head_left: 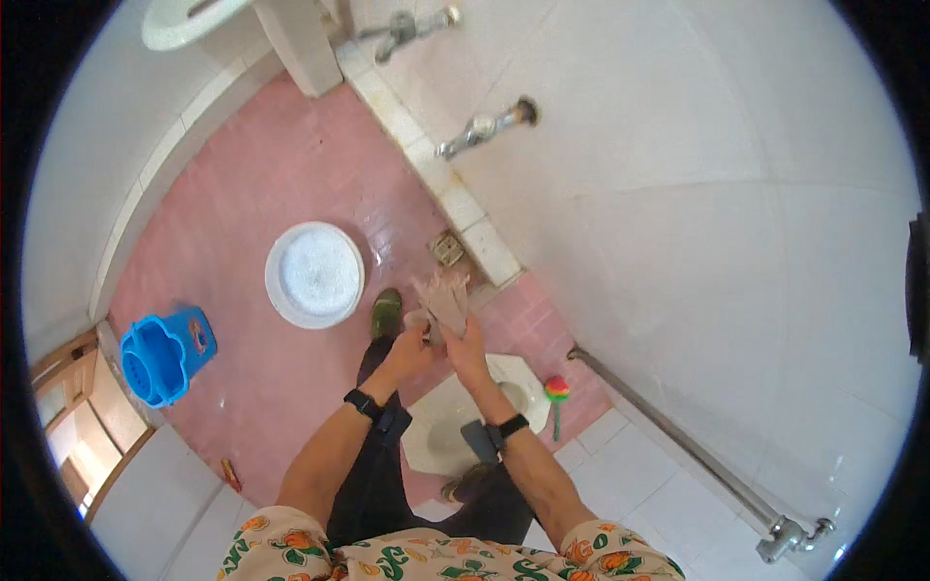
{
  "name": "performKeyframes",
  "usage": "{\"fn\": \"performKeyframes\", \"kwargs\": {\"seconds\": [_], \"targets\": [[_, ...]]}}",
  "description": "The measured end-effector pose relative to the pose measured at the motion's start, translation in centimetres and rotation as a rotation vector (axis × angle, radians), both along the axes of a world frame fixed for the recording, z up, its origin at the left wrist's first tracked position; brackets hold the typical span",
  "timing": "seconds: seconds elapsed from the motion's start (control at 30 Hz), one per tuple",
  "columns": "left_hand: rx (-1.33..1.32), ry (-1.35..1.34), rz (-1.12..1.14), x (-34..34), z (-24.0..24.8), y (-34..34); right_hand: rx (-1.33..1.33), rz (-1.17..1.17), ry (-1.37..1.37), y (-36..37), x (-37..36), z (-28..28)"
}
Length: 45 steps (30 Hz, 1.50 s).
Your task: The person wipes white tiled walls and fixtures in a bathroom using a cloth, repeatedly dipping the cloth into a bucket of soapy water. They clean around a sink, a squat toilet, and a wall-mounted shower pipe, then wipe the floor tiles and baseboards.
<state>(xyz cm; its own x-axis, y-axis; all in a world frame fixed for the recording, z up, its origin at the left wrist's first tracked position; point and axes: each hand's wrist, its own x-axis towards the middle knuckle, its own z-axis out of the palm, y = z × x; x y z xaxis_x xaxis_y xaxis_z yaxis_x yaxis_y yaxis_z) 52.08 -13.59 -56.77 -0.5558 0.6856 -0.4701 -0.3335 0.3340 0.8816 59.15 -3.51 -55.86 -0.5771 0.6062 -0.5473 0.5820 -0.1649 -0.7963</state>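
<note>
Both of my hands are closed on a crumpled beige-grey cloth [446, 302], held up in front of me above the floor. My left hand [411, 352] grips its lower left part, near a bunched fold. My right hand [467, 351] wraps round the cloth's right side, close beside the left. Ragged folds stick out beyond the fingers at the far end. Left of the hands, a round white basin [274, 289] full of foamy water stands on the floor.
A squat toilet [426, 426] lies below my forearms, with a red-and-green brush [557, 389] beside it. A blue mop bucket [170, 356] stands at the left. Taps [487, 128] jut from the wall; a drain [447, 249] is near its foot. A metal pipe [678, 441] runs along the right.
</note>
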Motion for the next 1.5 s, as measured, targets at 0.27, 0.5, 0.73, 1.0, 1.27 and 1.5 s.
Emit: {"fn": "performKeyframes", "kwargs": {"seconds": [0.27,0.5,0.73,1.0,1.27,1.5], "targets": [[-0.034,0.514,-0.371,-3.0,6.2,2.8,0.809,0.164,-0.086,3.5,0.6,9.9],[0.263,0.303,-0.100,-1.6,11.2,12.0,0.333,-0.408,0.240,11.1,1.6,16.5],[0.501,0.279,0.263,-1.3,16.2,21.1,0.189,-0.611,0.448,16.6,0.6,20.7],[0.144,0.318,-0.019,-1.5,15.0,24.4,-0.019,-0.801,0.446,20.3,2.3,15.9],[0.184,0.389,-0.286,-8.8,8.4,15.7,-0.083,-0.842,0.258,23.3,1.5,10.9],[-0.306,1.235,0.038,-28.0,10.6,5.8,-0.130,-0.785,0.150,22.7,-0.6,8.9]]}}
